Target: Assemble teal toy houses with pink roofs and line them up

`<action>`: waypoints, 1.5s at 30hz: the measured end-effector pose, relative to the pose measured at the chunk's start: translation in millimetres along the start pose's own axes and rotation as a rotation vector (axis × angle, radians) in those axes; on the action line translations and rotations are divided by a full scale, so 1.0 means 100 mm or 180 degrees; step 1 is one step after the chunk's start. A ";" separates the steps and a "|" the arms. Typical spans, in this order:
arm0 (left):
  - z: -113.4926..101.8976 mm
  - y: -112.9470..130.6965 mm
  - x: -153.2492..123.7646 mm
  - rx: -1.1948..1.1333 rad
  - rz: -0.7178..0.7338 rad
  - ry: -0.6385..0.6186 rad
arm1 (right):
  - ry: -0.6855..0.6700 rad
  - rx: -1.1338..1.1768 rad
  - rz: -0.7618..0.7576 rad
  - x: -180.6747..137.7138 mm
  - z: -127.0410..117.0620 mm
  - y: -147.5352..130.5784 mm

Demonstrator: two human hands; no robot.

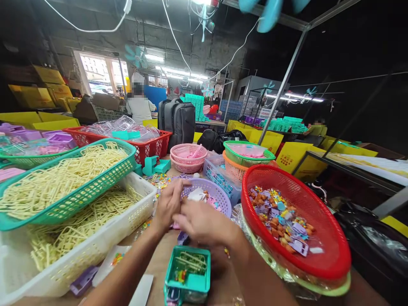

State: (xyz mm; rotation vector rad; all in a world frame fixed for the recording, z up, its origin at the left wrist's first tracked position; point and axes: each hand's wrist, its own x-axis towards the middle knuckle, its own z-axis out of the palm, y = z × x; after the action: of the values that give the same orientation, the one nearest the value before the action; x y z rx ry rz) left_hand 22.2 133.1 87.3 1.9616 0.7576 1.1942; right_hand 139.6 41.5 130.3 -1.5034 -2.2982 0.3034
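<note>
My left hand (170,203) and my right hand (204,219) meet over the table, at the near rim of a lilac basket (225,196). The left fingers are bent and pressed together; what they hold is hidden. My right hand is curled and slightly blurred, its grip also hidden. Inside the basket, pink pieces (214,203) and a white scrap (197,194) show. Just below my right hand lies a dark purple plastic piece (182,238). Nearer me stands a teal box (198,281) holding pale sticks (191,261) and small coloured pieces (181,276).
On the left, a green basket (129,159) of pale yellow plastic sticks rests on a white crate (140,212). A red basket (331,238) of mixed small parts tilts at the right. Pink baskets (188,163) and backpacks (183,121) stand behind. A person (140,109) is farther back.
</note>
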 end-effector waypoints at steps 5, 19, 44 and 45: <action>0.21 -0.48 1.15 0.1448 -0.0321 -0.0124 | -0.0252 -0.0257 0.0840 0.79 -0.41 0.73; 0.42 -1.34 1.62 0.2711 -0.0269 -0.1083 | 0.0237 -0.0972 0.1700 1.72 0.07 1.90; 0.57 -1.39 1.44 0.3029 -0.0167 -0.1156 | 0.0124 -0.0925 0.1720 1.84 0.32 1.92; 0.57 -1.36 1.44 0.3049 -0.0155 -0.1137 | 0.0139 -0.0895 0.1730 1.83 0.29 1.87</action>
State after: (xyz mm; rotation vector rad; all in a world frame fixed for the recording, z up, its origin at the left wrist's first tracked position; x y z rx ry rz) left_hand 116.3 307.9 29.9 2.7760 1.3152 0.4047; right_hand 217.4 285.4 68.3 -2.2435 -1.9185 0.0848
